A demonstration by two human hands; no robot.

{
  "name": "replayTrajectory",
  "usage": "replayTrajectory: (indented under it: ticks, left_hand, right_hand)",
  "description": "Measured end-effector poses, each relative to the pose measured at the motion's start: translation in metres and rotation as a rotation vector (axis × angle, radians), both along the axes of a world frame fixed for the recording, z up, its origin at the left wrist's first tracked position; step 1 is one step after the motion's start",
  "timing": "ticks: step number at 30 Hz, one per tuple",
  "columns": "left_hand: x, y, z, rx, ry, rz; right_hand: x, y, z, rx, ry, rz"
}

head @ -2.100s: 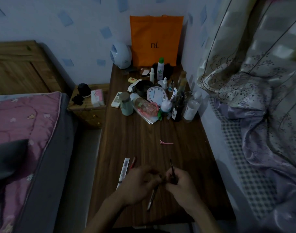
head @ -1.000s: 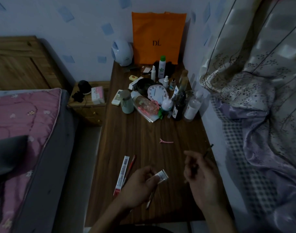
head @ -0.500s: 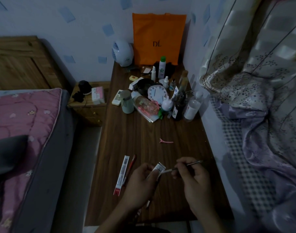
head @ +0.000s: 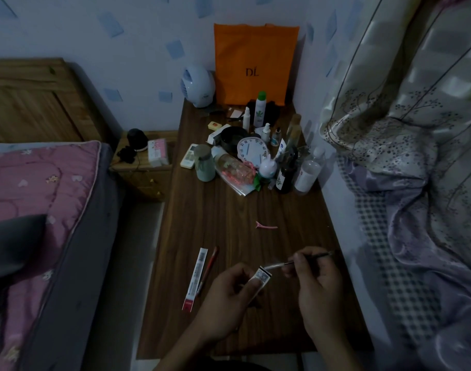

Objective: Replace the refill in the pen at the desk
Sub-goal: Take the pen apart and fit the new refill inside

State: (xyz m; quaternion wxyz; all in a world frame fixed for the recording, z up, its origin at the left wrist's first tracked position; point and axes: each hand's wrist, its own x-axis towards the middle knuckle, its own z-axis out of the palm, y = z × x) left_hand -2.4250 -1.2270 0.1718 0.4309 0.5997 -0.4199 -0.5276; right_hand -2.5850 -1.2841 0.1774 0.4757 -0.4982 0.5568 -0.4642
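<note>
Right hand (head: 316,279) pinches a thin refill (head: 301,261), lying nearly level, tip toward the small packet (head: 262,277) gripped by the left hand (head: 229,298) above the desk (head: 229,210).

1. Thin dark refill (head: 306,258), pinched in right hand (head: 316,286), near-level, tip at the packet mouth.
2. White refill packet (head: 261,277), gripped by left hand (head: 229,301).
3. Second white packet (head: 196,278) and red pen (head: 208,267), flat on worktop (head: 229,215), at 9 o'clock.
</note>
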Motion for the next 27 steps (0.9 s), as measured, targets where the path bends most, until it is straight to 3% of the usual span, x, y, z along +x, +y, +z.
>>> replayTrajectory:
  ticks: [15, 27]
  left_hand:
    - [0.0055, 0.0048, 0.0022, -0.078, 0.022, -0.018]
    - [0.0076, 0.0091, -0.0014, -0.088, -0.189, -0.089]
  right_hand:
    - [0.0017, -0.0009, -0.0003, 0.106, -0.128, 0.004]
    - [0.0054, 0.0025, 0.0049, 0.173, -0.076, 0.053]
